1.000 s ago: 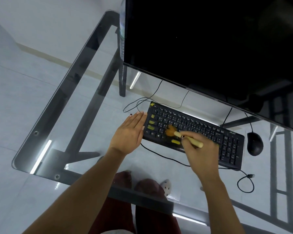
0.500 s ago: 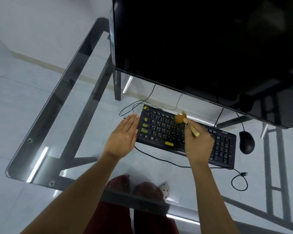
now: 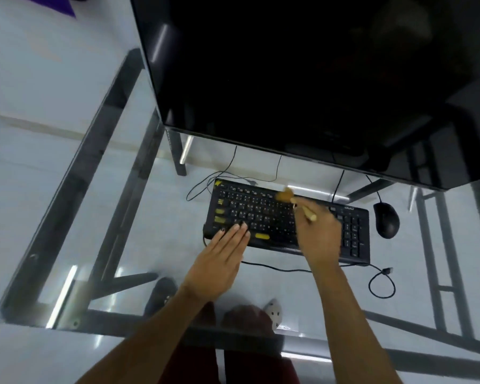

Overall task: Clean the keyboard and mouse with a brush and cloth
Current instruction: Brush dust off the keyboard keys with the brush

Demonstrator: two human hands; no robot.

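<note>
Keyboard (image 3: 263,214) on glass desk (image 3: 75,195) (pale tiled floor (image 3: 25,139) beneath)

Computer desk, glass table (image 3: 75,167), monitor (image 3: 288,79), keyboard (image 3: 263,214)

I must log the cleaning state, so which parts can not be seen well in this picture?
Head view only:
- Brush: blurred by motion; whether the bristles touch the keyboard is unclear.
- Middle keys: hidden under the right hand.
- Key legends: too small to read.
- Cloth: not in view.
- Mouse: dark, dust cannot be judged.
</note>
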